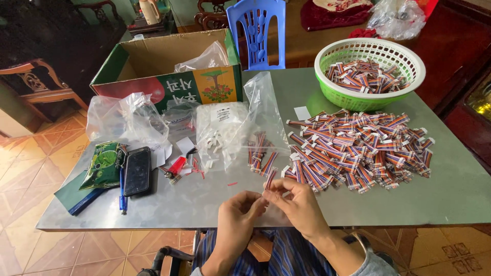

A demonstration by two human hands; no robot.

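Hands are meeting at the table's (204, 204) near edge: right hand (299, 204) pinching a striped ribbon cable (269, 180), left hand (240, 214) fingers closing on its end. Connector fitting appears underway; alignment needs care.

Grey metal tabletop (450, 194), and spread over it a big heap of short ribbon cables (358, 148), striped red, blue and orange with white plug ends. More of those stripes in the lime-green plastic basket (327, 69). Bright blue plastic chair (255, 30) behind. Black phone (136, 171) beside a green foil packet (105, 163). Orange patterned floor tiles (30, 174).
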